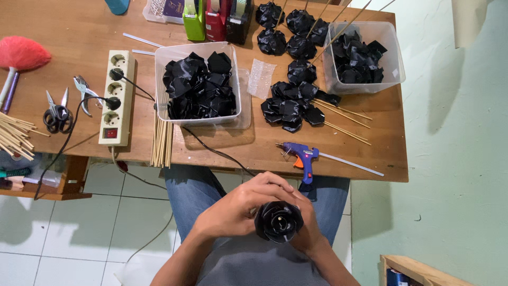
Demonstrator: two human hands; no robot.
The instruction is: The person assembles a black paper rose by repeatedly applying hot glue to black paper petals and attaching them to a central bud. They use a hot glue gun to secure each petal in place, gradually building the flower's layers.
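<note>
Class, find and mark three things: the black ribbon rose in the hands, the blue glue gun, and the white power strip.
Black ribbon rose (279, 221), head view, centre of its petals.
Blue glue gun (304, 157), head view, on its body.
White power strip (118, 97), head view, middle of its casing.

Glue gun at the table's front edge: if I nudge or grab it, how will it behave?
The blue glue gun lies on its side, so it probably slides rather than tips. Its black cord runs back across the table, so it may tug when lifted. The long glue stick jutting from its rear would likely swing and catch things.
</note>
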